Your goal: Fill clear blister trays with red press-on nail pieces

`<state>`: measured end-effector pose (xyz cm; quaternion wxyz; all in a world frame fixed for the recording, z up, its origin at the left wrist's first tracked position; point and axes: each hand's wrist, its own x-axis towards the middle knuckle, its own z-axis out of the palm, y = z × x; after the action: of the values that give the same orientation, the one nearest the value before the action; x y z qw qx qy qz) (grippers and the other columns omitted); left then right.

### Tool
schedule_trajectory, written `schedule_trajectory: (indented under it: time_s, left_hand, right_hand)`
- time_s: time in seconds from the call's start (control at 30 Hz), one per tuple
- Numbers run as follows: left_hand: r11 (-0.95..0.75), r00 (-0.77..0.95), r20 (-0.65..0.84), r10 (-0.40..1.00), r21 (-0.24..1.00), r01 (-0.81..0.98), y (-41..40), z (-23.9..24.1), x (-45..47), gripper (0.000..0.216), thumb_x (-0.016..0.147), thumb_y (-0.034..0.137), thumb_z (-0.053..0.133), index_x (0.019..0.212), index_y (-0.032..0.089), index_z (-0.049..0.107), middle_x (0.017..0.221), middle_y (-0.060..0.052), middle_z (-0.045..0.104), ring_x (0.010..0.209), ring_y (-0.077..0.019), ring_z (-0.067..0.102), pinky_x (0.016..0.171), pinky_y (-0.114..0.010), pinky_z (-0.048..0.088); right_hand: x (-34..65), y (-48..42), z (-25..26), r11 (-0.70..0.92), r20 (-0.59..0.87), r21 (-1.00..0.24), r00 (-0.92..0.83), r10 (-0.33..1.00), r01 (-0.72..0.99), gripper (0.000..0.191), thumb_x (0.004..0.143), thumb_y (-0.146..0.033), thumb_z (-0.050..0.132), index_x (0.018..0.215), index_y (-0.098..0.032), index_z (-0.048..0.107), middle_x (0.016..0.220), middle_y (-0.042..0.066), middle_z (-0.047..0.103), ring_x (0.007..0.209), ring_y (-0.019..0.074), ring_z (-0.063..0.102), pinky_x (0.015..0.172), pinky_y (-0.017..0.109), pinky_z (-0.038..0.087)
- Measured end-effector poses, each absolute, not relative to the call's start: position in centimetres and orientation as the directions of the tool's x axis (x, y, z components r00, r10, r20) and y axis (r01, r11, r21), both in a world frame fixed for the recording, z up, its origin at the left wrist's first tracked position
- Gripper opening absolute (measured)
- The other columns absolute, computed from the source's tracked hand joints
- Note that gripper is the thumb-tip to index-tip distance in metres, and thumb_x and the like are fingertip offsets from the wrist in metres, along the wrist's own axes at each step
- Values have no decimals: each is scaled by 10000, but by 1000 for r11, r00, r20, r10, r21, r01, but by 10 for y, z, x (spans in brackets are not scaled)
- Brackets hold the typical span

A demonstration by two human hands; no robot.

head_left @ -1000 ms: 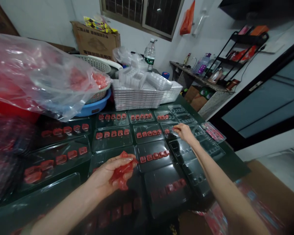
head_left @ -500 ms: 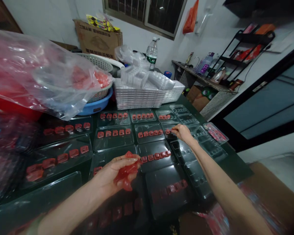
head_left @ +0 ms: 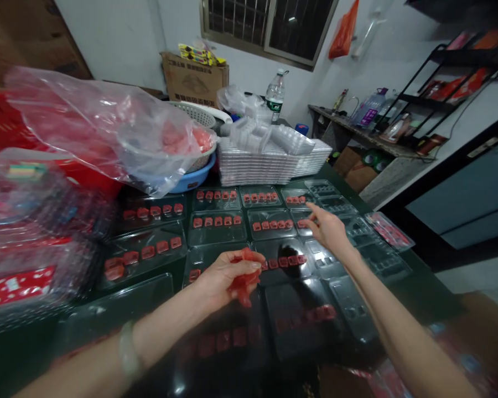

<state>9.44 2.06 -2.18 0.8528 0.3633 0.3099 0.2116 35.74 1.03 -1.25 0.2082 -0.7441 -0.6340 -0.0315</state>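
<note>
My left hand (head_left: pixel 232 276) is closed around a clump of thin, translucent red pieces (head_left: pixel 244 290) above the middle of the table. Farther right, my right hand (head_left: pixel 328 229) hovers over a clear plastic tray, thumb and fingers apart with nothing visible between them. Just left of its fingertips sits a small red piece (head_left: pixel 302 223) in that tray. Clear trays (head_left: pixel 216 235) lie in rows, many with a line of small, square, cup-like red pieces (head_left: pixel 273 225). On the right, several trays (head_left: pixel 357 229) show bare moulded slots.
Stacked clear trays (head_left: pixel 257 166) stand at the back. Left of them, a plastic bag (head_left: pixel 149 149) covers a basket of red pieces in a blue basin (head_left: pixel 197 178). Piled clear packages (head_left: pixel 37 243) crowd the left side. A filled package (head_left: pixel 390 231) lies at the right edge.
My right hand has opened its pinch and drawn slightly back from the tray. My left hand still holds the red pieces. The view has shifted left, bringing more of the left-hand pile into sight.
</note>
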Motion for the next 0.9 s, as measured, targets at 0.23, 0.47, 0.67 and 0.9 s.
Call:
schedule_trajectory:
  time_s: [0.23,0.47,0.67,0.9]
  left_hand:
    - [541,758,-312,573,839,-64,7,-20,107,123,629,195,616,709,128,551,444,46,441,307,-56,375,297,-195,358]
    - [509,739,-394,547,857,80,2,-14,115,87,602,151,595,652,129,527,415,47,433,300,-56,361,297,-205,367]
    - [542,774,-398,492,836,85,4,-12,116,117,605,143,602,719,122,580,433,28,482,305,-69,396,299,-209,377]
    - [601,767,-366,527,799,-32,14,-13,108,208,625,181,638,816,100,623,528,-15,520,405,-92,474,299,-172,334]
  right_hand:
    - [255,-41,3,260,248,-693,-115,962,672,227,741,-225,548,964,-242,590,797,5,568,698,118,528,615,241,419]
    - [271,-39,1,263,187,-767,-189,964,586,267,732,-165,549,984,-242,595,787,-2,554,695,105,519,612,225,417]
    - [277,-41,-1,205,158,-860,-140,978,467,148,716,-160,560,849,-194,615,780,-2,593,705,105,537,645,232,424]
    - [282,-46,-5,45,42,-996,-55,998,71,143,715,-218,582,848,-170,596,764,0,608,708,106,565,706,272,442]
